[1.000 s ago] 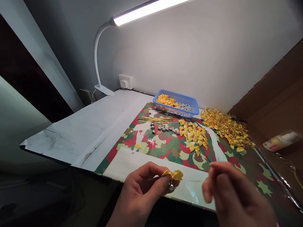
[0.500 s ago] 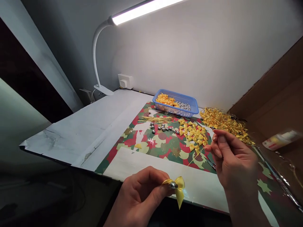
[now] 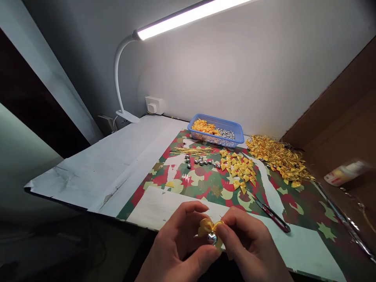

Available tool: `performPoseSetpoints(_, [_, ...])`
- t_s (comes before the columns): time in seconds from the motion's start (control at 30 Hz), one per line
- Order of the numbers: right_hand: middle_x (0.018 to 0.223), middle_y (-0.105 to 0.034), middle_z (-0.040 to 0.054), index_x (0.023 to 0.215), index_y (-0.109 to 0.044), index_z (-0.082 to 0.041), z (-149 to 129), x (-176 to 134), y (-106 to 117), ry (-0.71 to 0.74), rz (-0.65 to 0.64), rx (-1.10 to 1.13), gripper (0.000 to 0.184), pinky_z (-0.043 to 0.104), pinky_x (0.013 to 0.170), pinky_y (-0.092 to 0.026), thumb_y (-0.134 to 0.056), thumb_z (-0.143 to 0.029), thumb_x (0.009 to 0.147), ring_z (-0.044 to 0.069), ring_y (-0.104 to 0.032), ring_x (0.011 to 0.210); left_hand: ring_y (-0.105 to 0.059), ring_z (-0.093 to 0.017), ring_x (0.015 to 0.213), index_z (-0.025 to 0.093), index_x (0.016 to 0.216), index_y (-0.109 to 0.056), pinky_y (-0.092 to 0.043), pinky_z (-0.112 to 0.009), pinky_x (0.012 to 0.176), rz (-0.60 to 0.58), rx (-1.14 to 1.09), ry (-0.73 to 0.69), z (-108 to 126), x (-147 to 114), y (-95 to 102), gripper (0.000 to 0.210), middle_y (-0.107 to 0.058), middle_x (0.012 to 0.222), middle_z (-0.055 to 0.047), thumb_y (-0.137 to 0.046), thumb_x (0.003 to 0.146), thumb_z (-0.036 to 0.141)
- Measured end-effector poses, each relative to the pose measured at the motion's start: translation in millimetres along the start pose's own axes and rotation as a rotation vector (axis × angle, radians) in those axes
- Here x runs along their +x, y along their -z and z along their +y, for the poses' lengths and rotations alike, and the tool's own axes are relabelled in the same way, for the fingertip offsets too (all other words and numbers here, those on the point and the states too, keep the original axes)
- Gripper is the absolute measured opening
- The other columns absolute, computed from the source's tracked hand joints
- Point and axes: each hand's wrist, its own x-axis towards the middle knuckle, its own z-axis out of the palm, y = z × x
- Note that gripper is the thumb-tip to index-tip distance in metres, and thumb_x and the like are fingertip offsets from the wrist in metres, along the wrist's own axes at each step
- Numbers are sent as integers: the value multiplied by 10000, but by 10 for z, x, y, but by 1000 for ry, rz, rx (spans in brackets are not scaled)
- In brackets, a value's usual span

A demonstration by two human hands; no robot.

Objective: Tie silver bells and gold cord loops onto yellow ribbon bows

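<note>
A yellow ribbon bow (image 3: 206,225) with a small silver bell (image 3: 212,237) at its middle is between my two hands, above the front edge of the table. My right hand (image 3: 249,243) pinches the bow's right side between thumb and forefinger. Around its left side curves my left hand (image 3: 182,243), thumb and forefinger apart, the thumb just below the bell. Some left fingers are hidden behind the bow. Scissors (image 3: 273,214) with dark red handles lie beyond my right hand. Several finished-looking yellow bows (image 3: 239,168) are spread on the patterned sheet (image 3: 202,188).
A blue basket (image 3: 242,137) holds yellow bows and silver bells. Nearer lie gold twist ties (image 3: 192,150) and loose bells (image 3: 201,161). A heap of yellow bows with ties (image 3: 276,156) sits right, near a bottle (image 3: 342,173). A white lamp (image 3: 117,78) stands at the back left.
My right hand has come down and left from beside the bow pile to the bow, uncovering the scissors. The bow has turned so its bell hangs lower, and my left thumb and forefinger have parted.
</note>
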Motion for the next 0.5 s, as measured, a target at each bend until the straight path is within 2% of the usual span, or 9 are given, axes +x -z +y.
performPoseSetpoints(0.07, [597, -463, -43, 667, -606, -184, 24, 17, 21, -51, -22, 26, 423, 246, 546, -298, -636, -530, 907, 100, -400, 563, -680, -154, 798, 306, 1089, -708, -557, -223, 753, 9, 17, -25, -29, 8, -5, 354, -740, 856, 38, -870, 775, 298])
performPoseSetpoints(0.23, [550, -463, -53, 727, -584, -178, 109, 44, 54, -156, -206, 132, 481, 233, 538, -321, -590, -616, 926, 91, -405, 523, -687, -140, 771, 312, 1101, -724, -554, -219, 757, 3, 96, -65, -64, 16, 2, 307, -748, 851, 39, -825, 821, 236])
performPoseSetpoints(0.37, [603, -488, -43, 747, -643, -170, 135, 27, 112, -120, -159, 186, 465, 231, 551, -351, -616, -599, 925, 85, -431, 539, -667, -134, 765, 302, 1145, -702, -535, -229, 743, -43, 14, -6, -3, 40, 42, 327, -720, 831, 36, -823, 841, 287])
performPoseSetpoints(0.43, [731, -551, -23, 888, -712, -196, 125, 35, 185, -63, -175, 188, 372, 225, 569, -386, -610, -549, 951, 84, -472, 577, -645, -125, 713, 281, 1217, -657, -526, -237, 699, -120, -73, 81, 31, 72, 74, 434, -706, 795, 34, -842, 825, 277])
performPoseSetpoints(0.5, [894, -581, -6, 1072, -738, -274, 96, 64, 259, 8, -223, 177, 230, 222, 594, -414, -614, -440, 974, 91, -505, 647, -623, -116, 665, 255, 1330, -571, -506, -230, 641, -210, -160, 173, 37, 114, 109, 602, -703, 765, 25, -862, 803, 239])
